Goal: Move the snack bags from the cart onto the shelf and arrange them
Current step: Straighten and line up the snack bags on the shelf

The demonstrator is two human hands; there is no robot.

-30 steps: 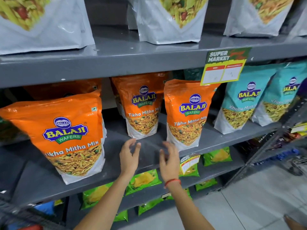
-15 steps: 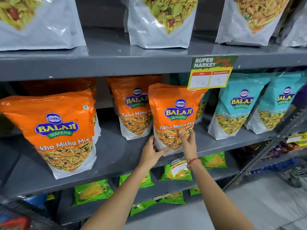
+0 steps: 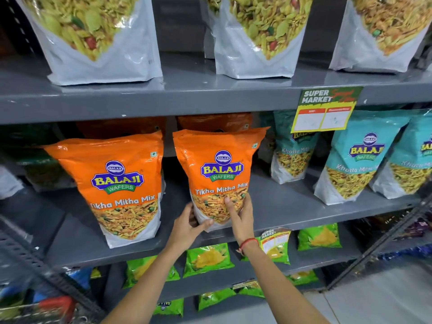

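Observation:
An orange Tikha Mitha Mix bag [image 3: 219, 169] stands upright on the grey middle shelf [image 3: 280, 206], near its front edge. My left hand [image 3: 189, 224] cups its lower left corner and my right hand [image 3: 242, 215] presses its lower right front, so both grip the bag's base. A second orange bag [image 3: 117, 183] stands just to the left, almost touching it. More orange bags [image 3: 215, 122] are partly hidden behind. A corner of the wire cart [image 3: 35, 309] shows at the bottom left.
Teal Khatta Mitha bags [image 3: 355, 157] fill the shelf's right side. White-based mix bags [image 3: 98, 40] stand on the upper shelf. A yellow price tag [image 3: 325, 111] hangs from that shelf's edge. Small green snack packs [image 3: 208, 259] line the lower shelves. Tiled floor lies at the lower right.
Both hands went from open above the shelf to gripping the orange bag's base. The bag has slid left, now close beside the left orange bag, and the view has moved closer.

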